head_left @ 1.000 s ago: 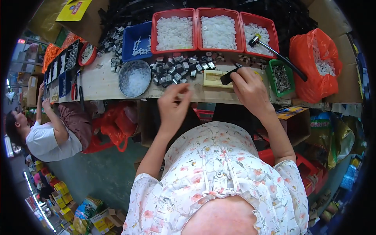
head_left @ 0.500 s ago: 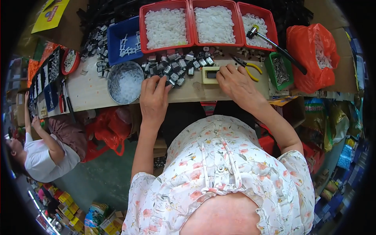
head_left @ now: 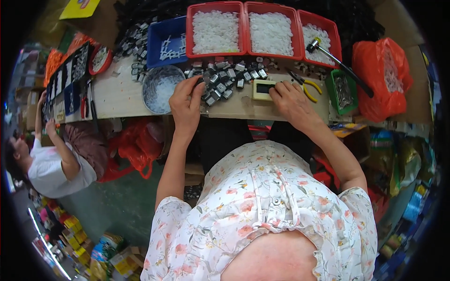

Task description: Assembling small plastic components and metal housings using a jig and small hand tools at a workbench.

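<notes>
First onlooker: The left hand (head_left: pixel 186 107) has advanced slightly farther over the counter (head_left: pixel 225 111); its fingers, spread half a second ago, are now drawn together. The right hand (head_left: pixel 295 105) has kept its station.

Second onlooker: State of each hand?

First onlooker: Left: thumb and fingertips pinch a small black piece (head_left: pixel 200 81), at the left edge of the pile of black-and-silver parts (head_left: pixel 222 80), next to the metal bowl (head_left: pixel 148 96). Right: fingers laid on the right end of the cream block (head_left: pixel 260 97). I cannot tell whether they grip it, or anything beneath them.

Second onlooker: Location of the block?

First onlooker: On the counter, right of the pile, apart from the left hand. Its recess (head_left: pixel 263 88) faces up and looks dark; whether a part is seated there, I cannot tell. The yellow-handled pliers (head_left: pixel 302 81) lie just beside the right hand, untouched.

Second onlooker: Which step is in hand?

First onlooker: In my judgement, part pick-up on the left, with the block attended on the right.

Second onlooker: Requirements for the next move?

First onlooker: As I read it, a secure pinch, so that the piece clears its neighbours without dragging them. Keep the block from sliding. The right hand covers one end, so the left side offers the clearer access to the recess.
</notes>
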The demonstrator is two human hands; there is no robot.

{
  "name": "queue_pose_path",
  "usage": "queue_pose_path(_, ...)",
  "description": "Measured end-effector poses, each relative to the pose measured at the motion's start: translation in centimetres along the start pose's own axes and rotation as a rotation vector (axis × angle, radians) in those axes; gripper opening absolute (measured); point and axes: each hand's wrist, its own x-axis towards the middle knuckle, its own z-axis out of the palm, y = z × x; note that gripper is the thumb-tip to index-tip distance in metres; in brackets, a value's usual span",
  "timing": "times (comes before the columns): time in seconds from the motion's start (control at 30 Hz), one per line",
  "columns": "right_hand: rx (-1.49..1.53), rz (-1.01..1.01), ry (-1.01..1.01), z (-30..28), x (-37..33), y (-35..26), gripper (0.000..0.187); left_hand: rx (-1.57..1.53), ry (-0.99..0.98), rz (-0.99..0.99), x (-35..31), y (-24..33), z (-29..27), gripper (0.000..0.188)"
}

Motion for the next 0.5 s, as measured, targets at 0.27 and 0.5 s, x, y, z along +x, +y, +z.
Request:
queue_pose_path(0.27,0.548,0.1,0.399,-2.3,1.7,0.4,0.028,-0.738,0.044,-0.476,-0.1,2.2,1.4,0.024)
queue_pose_path(0.5,1.043,0.27,0.353,-2.9,2.9,-1.3,0.031,-0.884,-0.257,-0.521,-1.0,5.2,5.0,0.029)
